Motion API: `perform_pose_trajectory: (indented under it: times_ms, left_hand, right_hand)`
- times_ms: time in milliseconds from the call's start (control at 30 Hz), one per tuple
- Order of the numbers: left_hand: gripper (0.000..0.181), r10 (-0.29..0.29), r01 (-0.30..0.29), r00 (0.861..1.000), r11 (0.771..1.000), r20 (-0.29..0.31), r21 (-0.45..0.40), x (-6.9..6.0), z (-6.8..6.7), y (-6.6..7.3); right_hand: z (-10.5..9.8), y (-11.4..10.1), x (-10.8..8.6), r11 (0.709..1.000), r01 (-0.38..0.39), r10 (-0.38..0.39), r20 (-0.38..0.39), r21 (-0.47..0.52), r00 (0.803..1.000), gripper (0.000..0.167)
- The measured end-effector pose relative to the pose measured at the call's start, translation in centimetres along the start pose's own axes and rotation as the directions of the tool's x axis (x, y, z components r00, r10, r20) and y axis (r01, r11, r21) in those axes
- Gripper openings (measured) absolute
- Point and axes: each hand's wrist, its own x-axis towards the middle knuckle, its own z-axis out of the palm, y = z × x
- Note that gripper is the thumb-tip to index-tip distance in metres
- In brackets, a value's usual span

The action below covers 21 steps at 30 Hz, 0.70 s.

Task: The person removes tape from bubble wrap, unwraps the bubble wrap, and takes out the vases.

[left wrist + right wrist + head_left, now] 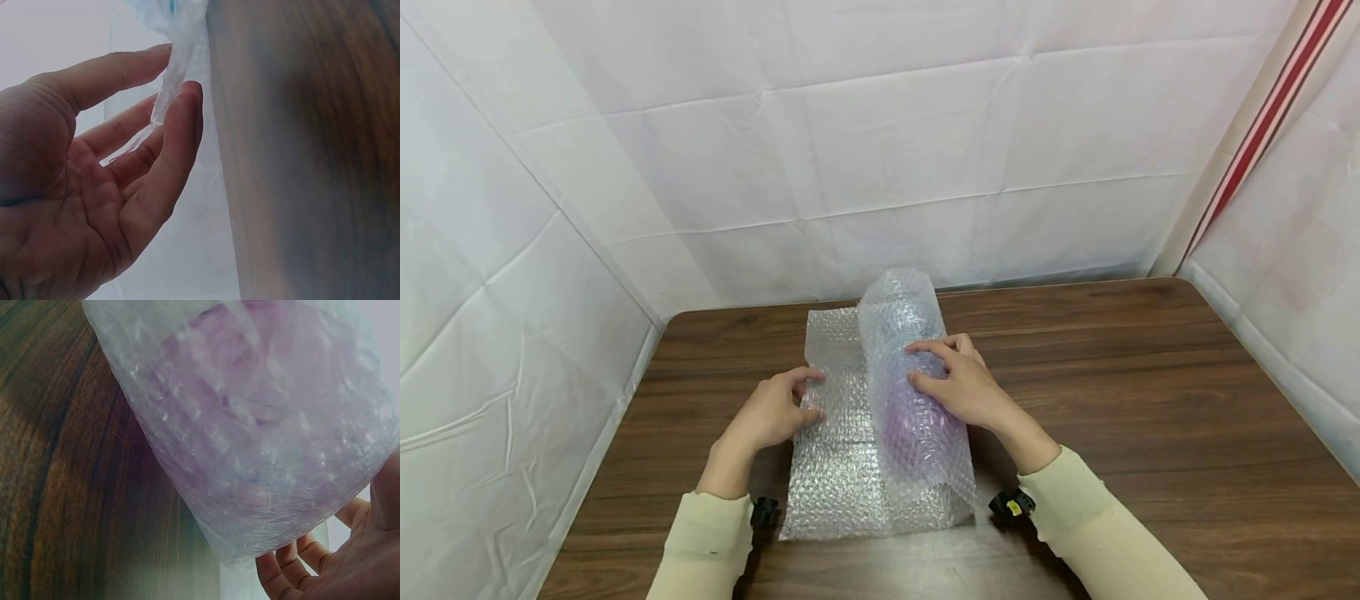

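A sheet of clear bubble wrap [835,483] lies on the table, with its right part folded over a blue-to-purple cylinder [917,417]. The wrap blurs the cylinder's exact kind; its rounded purple end [269,381] shows through in the right wrist view. My left hand [775,408] holds the sheet's left edge, the thumb on one side and fingers on the other, as the left wrist view shows. Over the wrapped cylinder, my right hand [966,383] grips with bent fingers from the right side. Some right fingertips are hidden behind the wrap in the right wrist view.
The brown wooden table [1150,400] extends to both sides of the wrap. White cloth walls [887,150] stand behind it and at both sides. A red-striped strip [1262,133] runs down the back right corner.
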Motion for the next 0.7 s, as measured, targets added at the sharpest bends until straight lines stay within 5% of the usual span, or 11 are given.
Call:
perform_pose_trajectory:
  times_ms: [700]
  left_hand:
    - [0.058,-0.039,0.039,0.999,0.999,0.030,-0.012,0.8,0.7,-1.5]
  right_hand:
    - [0.0,0.1,0.2,1.000,-0.002,0.002,0.002,-0.002,1.000,0.043]
